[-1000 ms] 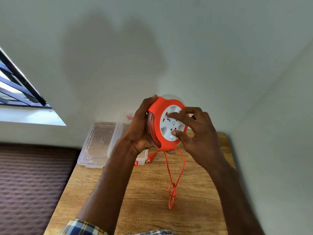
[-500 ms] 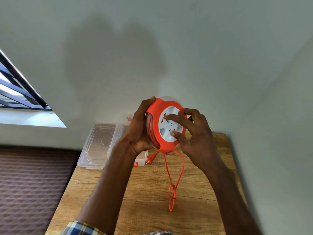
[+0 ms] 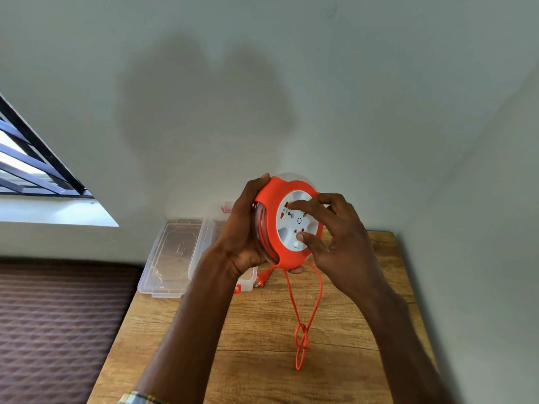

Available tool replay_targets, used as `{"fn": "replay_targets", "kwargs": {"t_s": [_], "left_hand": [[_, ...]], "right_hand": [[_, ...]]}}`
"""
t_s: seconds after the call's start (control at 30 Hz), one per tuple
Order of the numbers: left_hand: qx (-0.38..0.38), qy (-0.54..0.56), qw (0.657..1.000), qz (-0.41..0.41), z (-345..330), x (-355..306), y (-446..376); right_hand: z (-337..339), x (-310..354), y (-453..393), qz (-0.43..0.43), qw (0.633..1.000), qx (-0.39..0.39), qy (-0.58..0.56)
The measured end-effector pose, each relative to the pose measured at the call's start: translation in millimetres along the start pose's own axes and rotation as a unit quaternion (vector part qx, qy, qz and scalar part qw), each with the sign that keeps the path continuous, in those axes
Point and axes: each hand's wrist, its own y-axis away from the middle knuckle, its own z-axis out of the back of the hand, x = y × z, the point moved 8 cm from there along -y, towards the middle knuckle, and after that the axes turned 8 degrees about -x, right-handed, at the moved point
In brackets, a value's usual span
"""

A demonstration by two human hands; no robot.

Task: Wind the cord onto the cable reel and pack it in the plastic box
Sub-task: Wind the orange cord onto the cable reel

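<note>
My left hand grips the rim of an orange cable reel held upright above the wooden table. The reel has a white socket face. My right hand has its index fingertip and thumb on that white face, fingers curled. Orange cord hangs from the reel's bottom in a loop that twists and lies on the table. The orange plug lies by the clear plastic box, mostly hidden behind my left arm.
The box's clear lid lies open flat at the table's far left corner. Walls close in behind and to the right. A dark patterned surface is left of the table, below a barred window.
My right fingers have shifted round the white face, the index tip moving up-left and the thumb staying low. The hanging cord loop looks about the same. The left hand holds still.
</note>
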Motion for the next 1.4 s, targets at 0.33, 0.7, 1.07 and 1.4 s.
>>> {"fn": "replay_targets", "kwargs": {"t_s": [0.33,0.7,1.07,1.4], "left_hand": [[0.025,0.010,0.999,0.026,-3,8,-7],[0.043,0.007,0.999,0.028,-11,5,-12],[0.021,0.004,1.000,0.021,-6,3,-13],[0.011,0.005,0.999,0.032,-8,9,-12]], "right_hand": [[5,-3,-4,-0.007,1.000,0.011,0.000],[7,4,-4,0.029,0.998,0.012,-0.058],[4,-1,0,-0.014,0.998,0.022,-0.062],[7,-4,0,-0.023,0.997,0.017,-0.068]]}}
